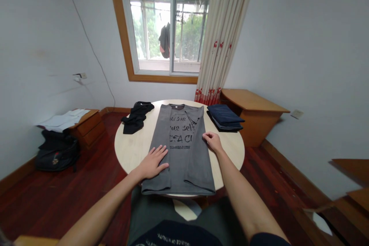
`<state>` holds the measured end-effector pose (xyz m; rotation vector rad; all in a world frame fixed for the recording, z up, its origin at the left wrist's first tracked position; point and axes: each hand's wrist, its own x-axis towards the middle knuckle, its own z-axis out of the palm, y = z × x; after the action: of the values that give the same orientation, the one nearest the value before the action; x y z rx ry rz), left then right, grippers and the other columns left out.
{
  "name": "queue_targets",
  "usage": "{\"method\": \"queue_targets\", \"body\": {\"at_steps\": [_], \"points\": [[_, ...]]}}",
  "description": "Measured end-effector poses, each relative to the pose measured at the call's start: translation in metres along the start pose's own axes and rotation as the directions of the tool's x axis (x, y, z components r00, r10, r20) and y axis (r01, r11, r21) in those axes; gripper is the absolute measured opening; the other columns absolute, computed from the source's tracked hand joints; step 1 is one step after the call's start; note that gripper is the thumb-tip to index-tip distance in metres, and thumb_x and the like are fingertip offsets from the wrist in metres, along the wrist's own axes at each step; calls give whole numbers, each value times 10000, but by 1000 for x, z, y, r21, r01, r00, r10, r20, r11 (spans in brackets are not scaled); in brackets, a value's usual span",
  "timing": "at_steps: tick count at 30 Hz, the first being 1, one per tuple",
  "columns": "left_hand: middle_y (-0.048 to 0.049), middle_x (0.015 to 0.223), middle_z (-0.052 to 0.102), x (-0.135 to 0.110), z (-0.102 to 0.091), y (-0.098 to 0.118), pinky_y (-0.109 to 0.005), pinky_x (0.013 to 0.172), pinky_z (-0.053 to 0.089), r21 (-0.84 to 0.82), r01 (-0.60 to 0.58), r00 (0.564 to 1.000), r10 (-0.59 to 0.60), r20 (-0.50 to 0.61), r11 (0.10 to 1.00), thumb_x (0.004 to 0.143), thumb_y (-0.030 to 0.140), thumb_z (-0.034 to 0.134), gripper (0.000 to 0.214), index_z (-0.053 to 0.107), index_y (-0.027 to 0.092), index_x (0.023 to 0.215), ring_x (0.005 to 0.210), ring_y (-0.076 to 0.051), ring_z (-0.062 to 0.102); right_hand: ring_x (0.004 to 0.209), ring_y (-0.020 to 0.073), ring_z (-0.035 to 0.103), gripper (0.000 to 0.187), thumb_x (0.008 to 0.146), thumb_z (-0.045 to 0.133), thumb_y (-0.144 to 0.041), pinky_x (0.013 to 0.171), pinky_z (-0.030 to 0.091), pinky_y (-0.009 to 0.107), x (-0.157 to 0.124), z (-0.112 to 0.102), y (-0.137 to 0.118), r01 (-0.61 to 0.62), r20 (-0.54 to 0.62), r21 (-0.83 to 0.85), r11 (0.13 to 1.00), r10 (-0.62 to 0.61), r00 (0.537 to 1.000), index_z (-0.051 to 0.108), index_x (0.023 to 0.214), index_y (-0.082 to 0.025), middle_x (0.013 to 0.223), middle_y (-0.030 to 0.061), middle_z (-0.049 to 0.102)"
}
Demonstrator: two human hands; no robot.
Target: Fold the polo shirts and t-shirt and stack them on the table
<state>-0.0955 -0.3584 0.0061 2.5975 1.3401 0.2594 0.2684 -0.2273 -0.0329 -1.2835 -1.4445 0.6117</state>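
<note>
- The round table (129, 152) has its near rim under the bottom hem of the grey T-shirt (179, 165); the hem reaches as far as this rim.
- To the left of the shirt, a strip of pale tabletop shows, up to the black cloth (135, 118) at the far left rim. To the right, a narrower strip shows, with the folded dark clothes (225, 117) stacked near the far right rim.
- The shirt lies flat between both hands, collar away from the person, both sides turned inward over the printed front.
- The left hand (154, 161) is spread, palm down, on the left turned-in part.
- The right hand (212, 141) has curled fingers at the shirt's right edge; I cannot tell if they pinch the fabric.
- On the floor at left, a black bag (56, 153) stands beside a drawer cabinet (93, 128); their contents I cannot see.
</note>
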Motion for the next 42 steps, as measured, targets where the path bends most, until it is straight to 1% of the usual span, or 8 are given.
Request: {"method": "queue_targets", "body": {"at_steps": [14, 18, 23, 27, 31, 36, 39, 42], "points": [[-162, 1644, 113, -43, 12, 45, -530, 1230, 127, -8, -95, 994, 95, 54, 995, 996, 613, 345, 781, 132, 167, 1600, 1529, -290, 101, 690, 208, 634, 307, 700, 645, -466, 668, 484, 308, 0, 0, 3, -2, -1, -34, 999, 2, 1000, 731, 738, -174, 738, 69, 730], [-123, 1647, 141, -31, 2, 29, -459, 1231, 221, -191, -141, 989, 148, 22, 971, 1009, 550, 378, 743, 102, 205, 1606, 1514, -250, 194, 675, 207, 635, 306, 690, 646, -458, 659, 488, 309, 1, 1, 4, -3, -9, -35, 999, 3, 1000, 734, 738, -168, 721, 66, 728], [-142, 1634, 207, 0, 4, -1, -494, 1228, 205, -127, 13, 988, -33, -154, 992, 1030, 515, 315, 655, 233, 168, 1580, 1514, -256, 194, 687, 204, 639, 291, 700, 643, -448, 677, 486, 306, -1, -1, 0, 3, -3, -37, 999, -3, 1000, 733, 731, -173, 734, 63, 729], [-168, 1615, 250, 5, 15, -4, -532, 1217, 181, 12, 71, 995, -70, -72, 997, 1012, 576, 316, 683, 329, 149, 1545, 1510, -301, 193, 692, 208, 639, 278, 702, 633, -434, 669, 479, 304, -4, 0, -5, -3, 2, -21, 1000, 3, 1000, 732, 722, -175, 722, 63, 725], [-141, 1638, 181, 5, 5, 12, -513, 1221, 163, -73, -10, 996, 17, 93, 997, 1015, 593, 275, 697, 269, 172, 1571, 1521, -289, 145, 678, 212, 637, 267, 696, 633, -425, 660, 476, 311, -4, 1, -10, -9, 6, -58, 998, 9, 1000, 733, 718, -179, 714, 62, 723], [-134, 1566, 401, 51, -18, 39, -433, 1172, 307, -226, -132, 987, 148, 55, 965, 1008, 545, 343, 611, 460, 169, 1476, 1439, -277, 379, 668, 213, 632, 262, 724, 606, -432, 663, 471, 316, -5, 3, -15, 22, 23, -161, 987, -19, 1000, 723, 711, -198, 707, 54, 716], [-138, 1269, 674, 100, -21, 45, -388, 1001, 470, -293, -91, 995, 101, 21, 952, 959, 457, 492, 504, 608, 136, 1329, 1154, -279, 629, 657, 211, 628, 276, 755, 582, -443, 647, 468, 310, -8, 3, -14, 37, 39, -190, 981, -30, 999, 718, 719, -205, 705, 53, 712], [-97, 1044, 741, 141, -16, 46, -321, 812, 521, -381, -67, 994, 97, 59, 922, 916, 398, 564, 469, 635, 133, 1296, 902, -235, 687, 654, 207, 631, 288, 784, 569, -459, 631, 470, 301, -7, 3, -10, 30, 55, -235, 972, -18, 998, 717, 740, -216, 704, 47, 711]]}}
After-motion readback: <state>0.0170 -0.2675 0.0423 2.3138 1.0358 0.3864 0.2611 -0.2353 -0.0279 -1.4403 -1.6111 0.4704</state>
